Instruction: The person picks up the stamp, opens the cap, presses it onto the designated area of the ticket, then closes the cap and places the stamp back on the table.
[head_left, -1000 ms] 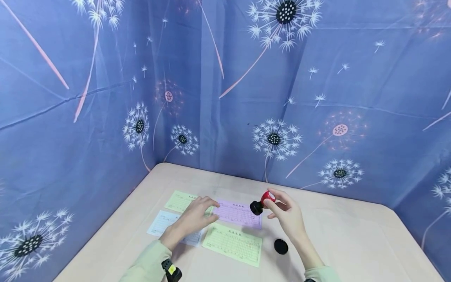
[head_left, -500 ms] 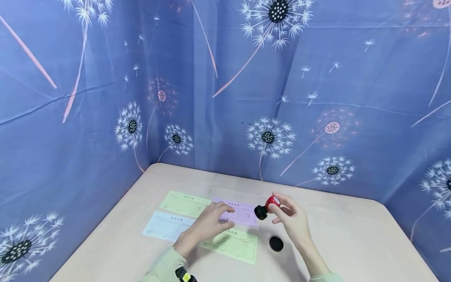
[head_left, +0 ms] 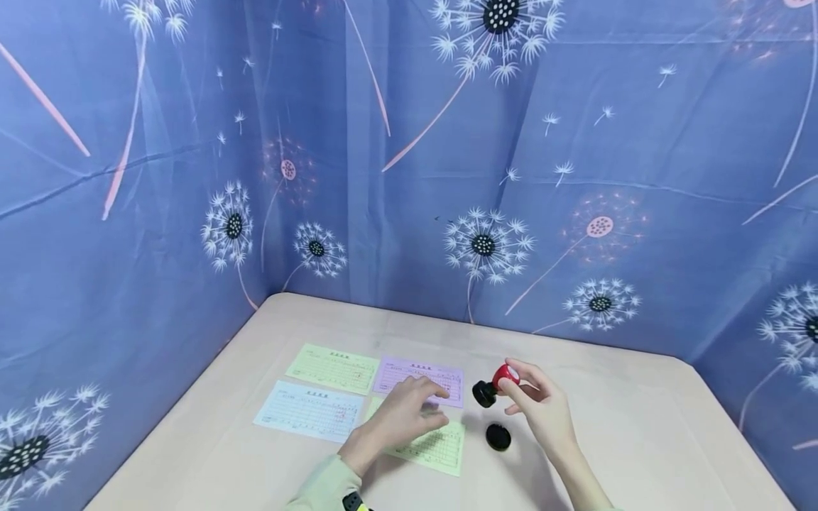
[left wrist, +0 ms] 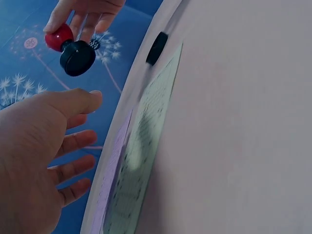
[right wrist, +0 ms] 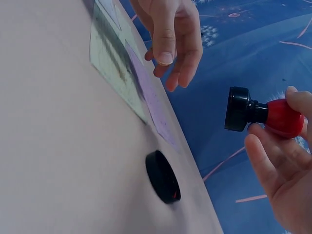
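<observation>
My right hand (head_left: 543, 408) holds a stamp (right wrist: 261, 112) by its red knob, above the table, with its black round base tilted toward the left. Below it on the table lies a round black stamp cap (head_left: 498, 437), its hollow side showing in the right wrist view (right wrist: 164, 178). My left hand (head_left: 405, 415) hovers with loosely bent fingers and nothing in them, over the near green slip (head_left: 441, 447) and the lower edge of the purple slip (head_left: 399, 375). Both slips are printed forms, partly covered by that hand in the head view.
A second green slip (head_left: 332, 369) and a light blue slip (head_left: 309, 411) lie flat at the left, each with small red marks at the right side. Blue dandelion-print cloth (head_left: 409, 213) hangs behind the beige table (head_left: 613, 426) and along its left side.
My left hand has moved right, from over the blue and far green slips to over the near green slip. The stamp has shifted slightly right and down in my right hand; the view has turned slightly.
</observation>
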`<state>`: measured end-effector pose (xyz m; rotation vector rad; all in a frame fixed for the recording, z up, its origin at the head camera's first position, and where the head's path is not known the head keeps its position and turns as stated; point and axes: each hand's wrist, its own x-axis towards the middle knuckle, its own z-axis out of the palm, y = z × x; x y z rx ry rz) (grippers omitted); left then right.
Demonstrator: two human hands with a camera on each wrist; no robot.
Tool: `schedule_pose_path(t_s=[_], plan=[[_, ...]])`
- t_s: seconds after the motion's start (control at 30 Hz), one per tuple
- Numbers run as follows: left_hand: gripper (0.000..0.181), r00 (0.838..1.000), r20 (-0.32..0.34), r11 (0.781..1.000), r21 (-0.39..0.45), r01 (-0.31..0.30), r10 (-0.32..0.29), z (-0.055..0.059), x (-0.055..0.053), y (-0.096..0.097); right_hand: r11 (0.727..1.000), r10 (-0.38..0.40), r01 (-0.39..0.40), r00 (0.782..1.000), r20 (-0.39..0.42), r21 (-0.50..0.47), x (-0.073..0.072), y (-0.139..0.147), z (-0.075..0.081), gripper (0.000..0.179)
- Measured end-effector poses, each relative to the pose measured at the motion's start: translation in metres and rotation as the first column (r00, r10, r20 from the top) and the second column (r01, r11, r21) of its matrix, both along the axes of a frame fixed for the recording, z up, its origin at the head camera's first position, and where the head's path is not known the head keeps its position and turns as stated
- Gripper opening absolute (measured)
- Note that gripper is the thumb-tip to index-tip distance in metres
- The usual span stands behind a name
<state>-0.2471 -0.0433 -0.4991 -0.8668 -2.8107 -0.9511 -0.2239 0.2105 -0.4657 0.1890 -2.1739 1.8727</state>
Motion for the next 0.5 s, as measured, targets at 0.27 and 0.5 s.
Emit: schedule_pose_path(t_s=[0.27, 0.5], plan=[[0.038, 0.999, -0.031, 0.999, -0.033, 0.028, -0.029, -0.005, 0.003, 0.014, 1.000, 0.007, -0.008, 1.000, 0.030, 0.030, 0.007, 0.012, -0.007, 0.039], [0.039, 1.000, -0.005, 0.999, -0.037, 0.030, -0.030, -0.008, 0.005, 0.021, 0.994, 0.012, -0.017, 0.999, 0.047, 0.106, 0.014, 0.023, -0.016, 0.038]])
